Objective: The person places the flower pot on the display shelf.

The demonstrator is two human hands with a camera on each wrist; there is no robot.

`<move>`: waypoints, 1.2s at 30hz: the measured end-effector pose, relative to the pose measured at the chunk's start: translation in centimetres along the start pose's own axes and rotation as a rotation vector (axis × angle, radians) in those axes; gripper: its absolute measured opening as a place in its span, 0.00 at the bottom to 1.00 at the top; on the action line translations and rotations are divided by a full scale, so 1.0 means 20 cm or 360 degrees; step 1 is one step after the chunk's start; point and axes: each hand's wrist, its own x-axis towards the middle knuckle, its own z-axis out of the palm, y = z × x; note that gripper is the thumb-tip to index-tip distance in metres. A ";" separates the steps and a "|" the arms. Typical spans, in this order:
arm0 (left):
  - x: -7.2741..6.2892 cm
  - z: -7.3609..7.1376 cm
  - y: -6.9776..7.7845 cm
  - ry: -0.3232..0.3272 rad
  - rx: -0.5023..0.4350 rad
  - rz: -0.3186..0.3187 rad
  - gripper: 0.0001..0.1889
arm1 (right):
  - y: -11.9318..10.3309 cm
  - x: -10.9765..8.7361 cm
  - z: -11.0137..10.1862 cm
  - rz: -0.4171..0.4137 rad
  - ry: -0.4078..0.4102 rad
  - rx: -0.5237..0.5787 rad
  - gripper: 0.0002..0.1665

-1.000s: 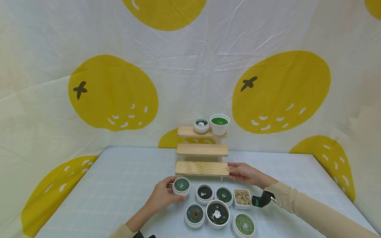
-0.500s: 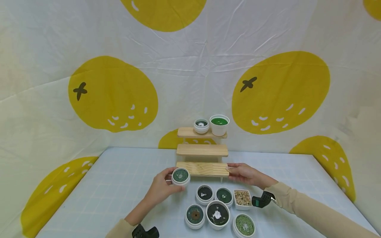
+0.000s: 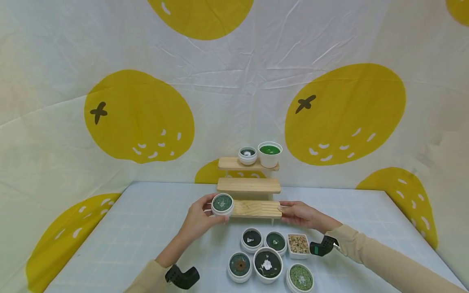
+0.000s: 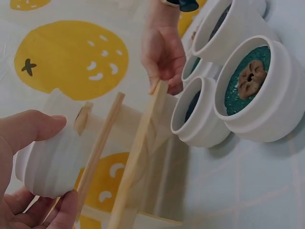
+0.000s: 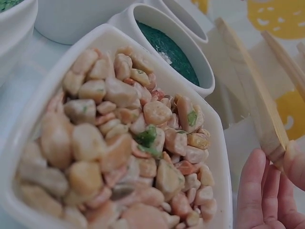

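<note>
From head, can see green fill point(image 3: 222, 202) in pot point(image 3: 222, 212) (from left wrist, white wall point(image 4: 55, 162) only). Clamped in left hand point(image 3: 196, 221), toward head-view two o'clock; pinching shelf point(image 3: 258, 208) with right hand point(image 3: 302, 214), toward nine.

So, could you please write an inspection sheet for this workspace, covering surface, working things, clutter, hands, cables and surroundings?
Surface: pale blue table, faint grid.
Job's things: three-step wooden stand; small pot and taller pot on its top step; five round pots and square pebble tub in front.
Clutter: nothing seen.
Hands: left hand holds a white pot near the lowest step's left end; right hand grips that step's right end.
Cables: nothing seen.
Surroundings: white cloth with yellow prints.
</note>
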 end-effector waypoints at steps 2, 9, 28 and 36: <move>0.01 0.00 0.01 0.0007 -0.0003 0.0003 0.36 | 0.00 0.00 0.00 0.0005 0.0002 -0.0007 0.37; 0.06 -0.03 0.06 0.0044 -0.0002 0.0011 0.37 | -0.01 0.00 0.00 0.0008 0.0002 -0.0013 0.37; 0.22 -0.04 0.23 0.0088 -0.0064 0.0058 0.38 | -0.01 -0.02 0.01 0.0009 -0.0004 -0.0017 0.37; 0.30 -0.04 0.28 0.0142 -0.0075 0.0045 0.38 | -0.01 -0.01 0.01 0.0032 0.0042 -0.0027 0.36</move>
